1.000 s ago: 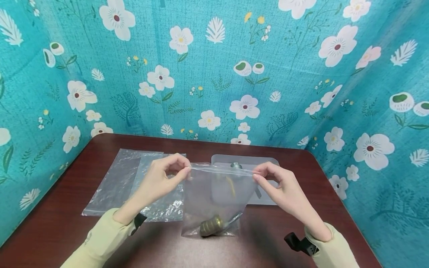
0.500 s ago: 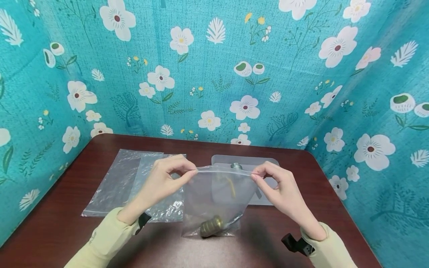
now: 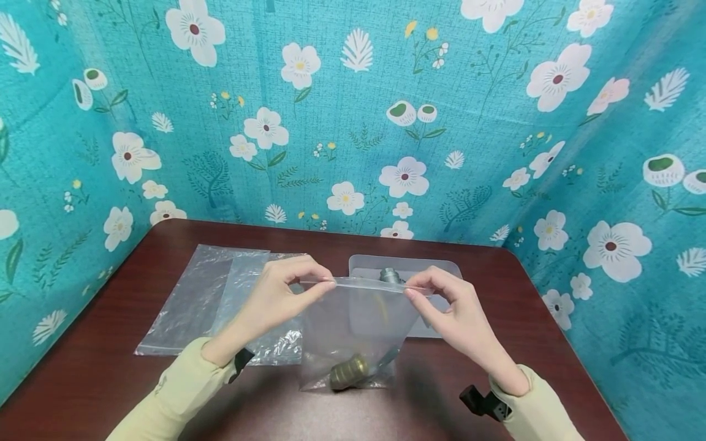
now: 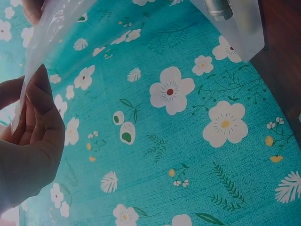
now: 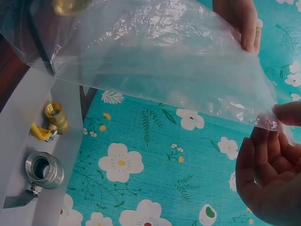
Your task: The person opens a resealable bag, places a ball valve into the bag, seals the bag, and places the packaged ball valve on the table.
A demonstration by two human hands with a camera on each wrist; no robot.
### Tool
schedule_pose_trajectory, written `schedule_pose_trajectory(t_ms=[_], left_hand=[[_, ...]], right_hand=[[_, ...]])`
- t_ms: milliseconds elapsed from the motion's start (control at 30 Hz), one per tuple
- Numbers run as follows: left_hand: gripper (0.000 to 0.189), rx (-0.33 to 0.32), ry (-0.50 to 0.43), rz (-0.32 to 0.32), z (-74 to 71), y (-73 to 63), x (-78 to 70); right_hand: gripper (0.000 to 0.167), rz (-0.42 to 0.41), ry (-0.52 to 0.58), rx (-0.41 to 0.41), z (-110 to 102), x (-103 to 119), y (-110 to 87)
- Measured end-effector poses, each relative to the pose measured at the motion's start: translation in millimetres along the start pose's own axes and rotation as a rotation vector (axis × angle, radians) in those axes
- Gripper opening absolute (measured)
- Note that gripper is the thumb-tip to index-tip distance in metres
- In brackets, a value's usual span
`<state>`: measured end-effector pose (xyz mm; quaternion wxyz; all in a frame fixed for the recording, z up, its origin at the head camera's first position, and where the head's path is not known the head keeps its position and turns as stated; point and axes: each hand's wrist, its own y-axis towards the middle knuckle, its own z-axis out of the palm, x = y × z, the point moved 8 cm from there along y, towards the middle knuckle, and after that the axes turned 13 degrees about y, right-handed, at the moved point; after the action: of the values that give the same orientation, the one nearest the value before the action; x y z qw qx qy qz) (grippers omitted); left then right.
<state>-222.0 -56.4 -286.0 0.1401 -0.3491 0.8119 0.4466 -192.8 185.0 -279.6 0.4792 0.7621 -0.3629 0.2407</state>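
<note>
A clear zip-lock bag (image 3: 358, 318) hangs upright between the hands, its bottom down at the table top. My left hand (image 3: 287, 291) pinches the zip edge left of centre, thumb against forefinger. On the right part of that edge my right hand (image 3: 448, 306) pinches too. Inside, a ribbed brass valve (image 3: 349, 372) lies in the bottom, and the right wrist view shows a dark flat lever (image 5: 40, 42) within the plastic. Close to the lens in the left wrist view, the left hand's fingers (image 4: 44, 101) hold the edge of the film.
Behind the bag stands a translucent tray (image 3: 447, 266). It holds a steel ball valve (image 5: 43, 169) and a brass valve with a yellow handle (image 5: 56, 117). Flat clear bags (image 3: 193, 300) lie at left on the dark wooden table (image 3: 83, 355). A floral curtain (image 3: 331, 153) surrounds the table.
Along the bag's mouth, my left hand has moved right and my right hand slightly left, so the pinching fingers are closer together. The bag's bottom and the valve stay in place.
</note>
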Motion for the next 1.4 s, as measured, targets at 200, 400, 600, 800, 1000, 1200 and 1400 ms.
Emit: schedule_pose_trajectory(t_ms=[200, 400, 600, 800, 1000, 1200, 1400], left_hand=[[0.01, -0.002, 0.018, -0.001, -1.4, 1.3, -1.8], [0.01, 0.032, 0.011, -0.032, 0.1, 4.4, -3.0], [0.01, 0.069, 0.013, -0.022, 4.7, 8.2, -4.4], [0.009, 0.039, 0.021, 0.054, 5.3, 9.6, -7.9], [0.011, 0.033, 0.03, 0.061, 7.0, 11.8, -11.3], [0.011, 0.071, -0.018, 0.027, 11.2, 12.9, -13.3], [0.007, 0.097, -0.013, 0.037, 15.7, 15.2, -18.2]], right_hand=[[0.019, -0.107, -0.075, 0.012, 4, 10, 1.5], [0.021, -0.115, -0.064, 0.017, 5, 10, 3.1], [0.023, -0.091, -0.049, 0.032, 7, 8, 3.4], [0.021, -0.058, -0.061, 0.078, 10, 8, 7.7], [0.007, -0.101, -0.06, 0.08, 11, 14, 9.5], [0.017, -0.056, -0.027, 0.093, 12, 12, 10.3], [0.02, -0.08, -0.015, 0.154, 21, 14, 13.4]])
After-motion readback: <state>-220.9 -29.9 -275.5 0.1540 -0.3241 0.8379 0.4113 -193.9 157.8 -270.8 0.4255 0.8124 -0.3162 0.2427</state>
